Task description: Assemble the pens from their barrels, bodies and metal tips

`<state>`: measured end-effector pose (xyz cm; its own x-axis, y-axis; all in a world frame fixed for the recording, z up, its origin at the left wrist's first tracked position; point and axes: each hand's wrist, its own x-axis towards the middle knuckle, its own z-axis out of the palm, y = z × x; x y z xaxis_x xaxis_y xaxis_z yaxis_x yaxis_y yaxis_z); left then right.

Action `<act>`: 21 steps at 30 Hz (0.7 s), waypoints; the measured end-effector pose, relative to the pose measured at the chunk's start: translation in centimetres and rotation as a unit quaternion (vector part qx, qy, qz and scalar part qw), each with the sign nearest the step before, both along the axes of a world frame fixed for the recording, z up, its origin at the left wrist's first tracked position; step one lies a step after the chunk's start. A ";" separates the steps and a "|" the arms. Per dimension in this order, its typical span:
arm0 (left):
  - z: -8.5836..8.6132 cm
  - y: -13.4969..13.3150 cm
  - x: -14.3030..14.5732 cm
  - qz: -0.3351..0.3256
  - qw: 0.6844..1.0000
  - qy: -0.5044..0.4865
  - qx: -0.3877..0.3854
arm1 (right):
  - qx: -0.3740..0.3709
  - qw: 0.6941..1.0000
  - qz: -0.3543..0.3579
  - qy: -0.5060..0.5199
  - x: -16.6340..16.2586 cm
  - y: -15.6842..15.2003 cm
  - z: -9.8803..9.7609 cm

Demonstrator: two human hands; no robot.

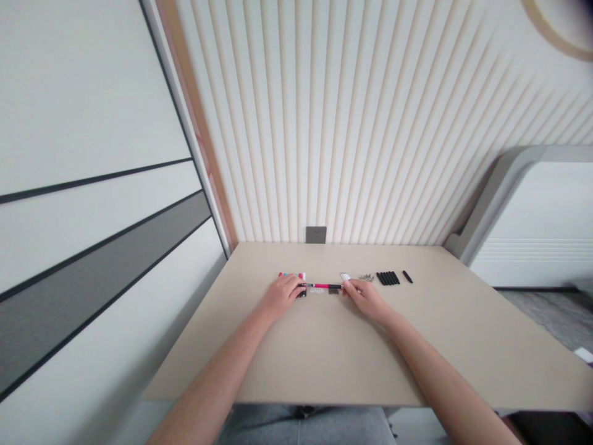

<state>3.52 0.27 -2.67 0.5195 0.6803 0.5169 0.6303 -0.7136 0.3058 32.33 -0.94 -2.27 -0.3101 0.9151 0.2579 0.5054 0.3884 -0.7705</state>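
A thin pink and black pen [321, 285] runs level between my two hands over a beige table [324, 358]. My left hand [282, 295] is closed around its left end. My right hand [364, 295] pinches its right end with the fingertips. Small black and pale parts [319, 291] lie on the table just under the pen. Behind my left hand sits a pink and teal object [291, 275], partly hidden.
To the right lie a small white piece [345, 276], a cluster of tiny grey parts [367, 278], several black sticks side by side [388, 278] and one single black stick [407, 276]. A grey wall socket [315, 235] sits above the table's far edge.
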 end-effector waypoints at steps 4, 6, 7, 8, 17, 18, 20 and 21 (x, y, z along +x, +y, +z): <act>0.0 0.0 0.0 0.002 1.000 -0.001 -0.002 | 0.030 0.999 0.000 0.021 0.1 -0.1 0.3; 0.0 0.0 0.0 0.003 1.000 -0.001 -0.001 | 0.041 0.999 0.002 0.017 0.1 0.0 0.2; 0.1 0.0 0.1 0.003 1.000 0.000 0.000 | 0.043 0.999 0.004 0.012 0.1 0.0 0.2; 0.1 0.0 0.1 0.003 1.000 0.001 0.002 | 0.044 0.999 0.002 0.008 0.1 0.0 0.2; 0.0 0.1 0.1 -0.003 1.000 -0.001 0.013 | 0.031 0.999 0.000 -0.030 0.1 0.0 0.2; 0.0 0.1 0.1 -0.003 1.000 0.000 0.014 | 0.027 0.999 0.000 -0.032 0.1 0.0 0.1; -0.1 0.1 0.1 -0.003 1.000 0.001 0.014 | 0.018 0.999 0.000 -0.028 0.0 -0.1 0.1; -0.1 0.1 0.1 -0.003 1.000 0.001 0.013 | 0.018 1.000 0.000 -0.024 0.0 -0.1 0.2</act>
